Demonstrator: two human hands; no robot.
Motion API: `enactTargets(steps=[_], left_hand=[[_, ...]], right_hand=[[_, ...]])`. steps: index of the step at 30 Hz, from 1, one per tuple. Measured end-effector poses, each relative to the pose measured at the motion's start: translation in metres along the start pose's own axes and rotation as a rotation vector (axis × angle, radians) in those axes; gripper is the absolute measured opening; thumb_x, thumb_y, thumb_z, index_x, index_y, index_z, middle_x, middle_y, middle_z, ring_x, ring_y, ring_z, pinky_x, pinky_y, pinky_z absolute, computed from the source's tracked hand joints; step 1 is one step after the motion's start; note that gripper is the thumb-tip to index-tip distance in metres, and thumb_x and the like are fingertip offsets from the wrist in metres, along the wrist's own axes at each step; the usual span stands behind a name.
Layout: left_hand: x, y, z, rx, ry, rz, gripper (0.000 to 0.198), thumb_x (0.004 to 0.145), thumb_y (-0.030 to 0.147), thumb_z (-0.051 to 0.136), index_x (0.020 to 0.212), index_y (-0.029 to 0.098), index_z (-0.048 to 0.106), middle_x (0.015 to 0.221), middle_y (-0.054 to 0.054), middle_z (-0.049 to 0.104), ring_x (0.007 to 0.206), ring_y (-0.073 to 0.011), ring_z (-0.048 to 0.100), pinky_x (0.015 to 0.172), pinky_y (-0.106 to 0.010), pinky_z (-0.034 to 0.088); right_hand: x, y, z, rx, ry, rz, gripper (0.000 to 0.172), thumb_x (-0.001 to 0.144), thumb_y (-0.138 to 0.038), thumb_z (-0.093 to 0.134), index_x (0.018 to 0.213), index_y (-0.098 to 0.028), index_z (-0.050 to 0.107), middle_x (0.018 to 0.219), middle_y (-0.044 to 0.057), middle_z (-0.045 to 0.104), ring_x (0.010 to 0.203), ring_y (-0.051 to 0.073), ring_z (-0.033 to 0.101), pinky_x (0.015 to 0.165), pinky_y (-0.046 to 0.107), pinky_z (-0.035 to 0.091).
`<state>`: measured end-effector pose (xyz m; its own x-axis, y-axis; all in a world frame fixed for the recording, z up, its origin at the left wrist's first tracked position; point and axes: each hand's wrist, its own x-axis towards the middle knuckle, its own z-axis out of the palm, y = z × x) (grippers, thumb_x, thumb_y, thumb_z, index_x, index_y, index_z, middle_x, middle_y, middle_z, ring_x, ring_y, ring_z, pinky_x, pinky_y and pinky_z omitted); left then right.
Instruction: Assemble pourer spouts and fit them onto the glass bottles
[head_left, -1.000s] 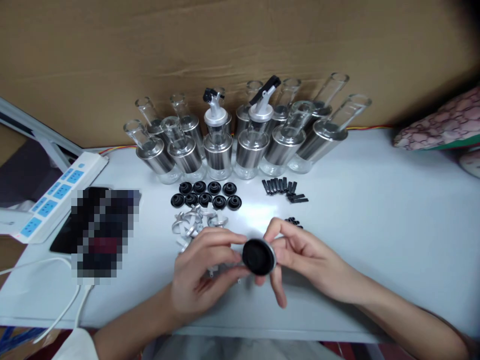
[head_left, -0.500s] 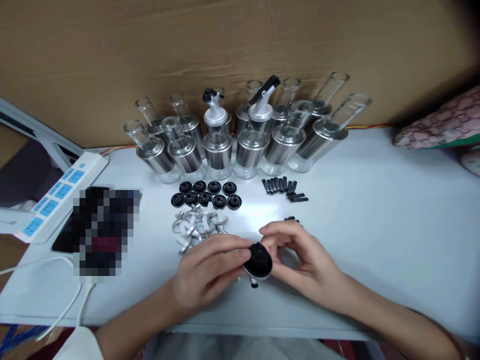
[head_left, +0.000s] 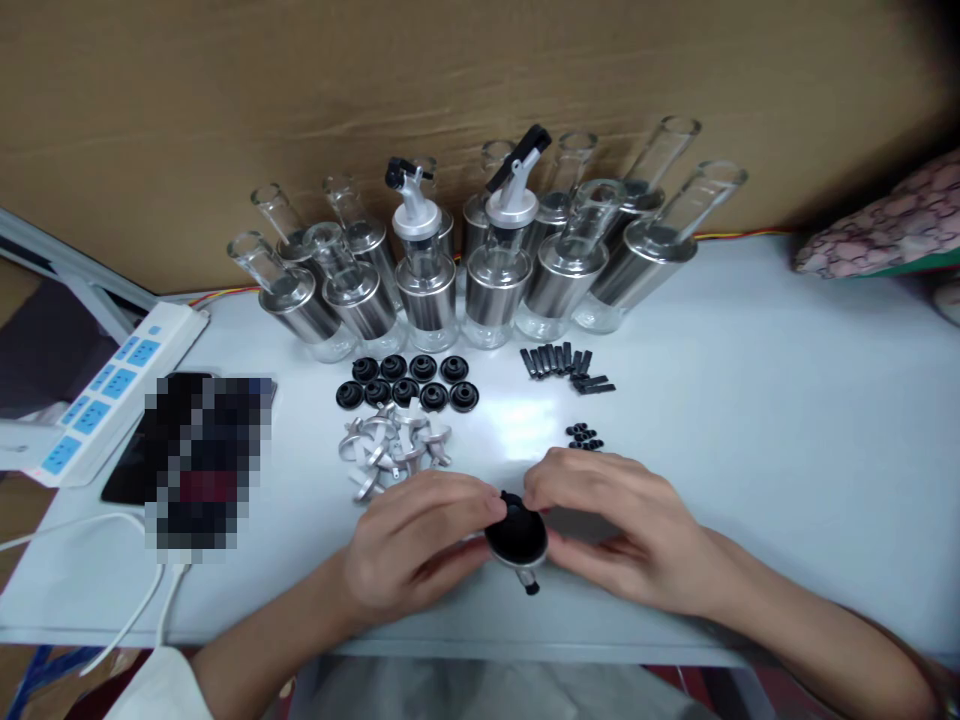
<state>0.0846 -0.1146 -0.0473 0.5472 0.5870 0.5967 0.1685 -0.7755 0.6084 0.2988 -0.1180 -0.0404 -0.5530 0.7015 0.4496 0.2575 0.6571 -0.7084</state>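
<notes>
Both hands meet low over the front of the white table (head_left: pixel 750 420), pinching one small part between them. It is a silver spout cap with a black round insert (head_left: pixel 516 535), its spout tip pointing down toward me. My left hand (head_left: pixel 416 545) grips it from the left with curled fingers. My right hand (head_left: pixel 615 535) presses on its top right edge with thumb and fingertips. Just behind my left hand lies a heap of silver spout caps (head_left: pixel 390 450). Several black round inserts (head_left: pixel 409 382) sit in two rows behind the heap.
Several glass and steel bottles (head_left: pixel 480 270) stand at the back against brown cardboard; two carry spouts. Black stick parts (head_left: pixel 566 365) and tiny black rings (head_left: pixel 585 437) lie right of centre. A power strip (head_left: pixel 112 385), a blurred phone (head_left: pixel 202 465) and white cables (head_left: pixel 112 600) are at left.
The cap has tipped over from facing me to facing up, with its spout tip now showing below. Both hands have dropped lower and closed in on it.
</notes>
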Motion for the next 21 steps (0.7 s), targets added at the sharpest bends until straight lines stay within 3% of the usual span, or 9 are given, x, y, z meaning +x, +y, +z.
enactTargets(steps=[15,21], left_hand=[[0.0028,-0.0015,-0.0005,-0.101,-0.069,0.026,0.025,0.087,0.028,0.060,0.102,0.009,0.055,0.097,-0.016,0.067,0.093,-0.0180,0.067,0.081,-0.026,0.057],[0.0011,-0.0048,0.0012,-0.019,-0.074,0.085,0.015,0.089,0.019,0.056,0.100,0.009,0.054,0.090,-0.014,0.068,0.085,-0.0180,0.066,0.076,-0.031,0.056]], right_hand=[[0.0004,0.0014,0.0063,0.135,-0.003,-0.036,0.031,0.071,-0.005,0.053,0.097,-0.022,0.048,0.076,0.000,0.057,0.066,0.013,0.053,0.058,0.025,0.047],[0.0018,0.0005,0.0049,0.026,0.014,-0.040,0.031,0.068,-0.003,0.052,0.093,-0.021,0.051,0.080,0.001,0.046,0.069,0.013,0.048,0.058,0.025,0.044]])
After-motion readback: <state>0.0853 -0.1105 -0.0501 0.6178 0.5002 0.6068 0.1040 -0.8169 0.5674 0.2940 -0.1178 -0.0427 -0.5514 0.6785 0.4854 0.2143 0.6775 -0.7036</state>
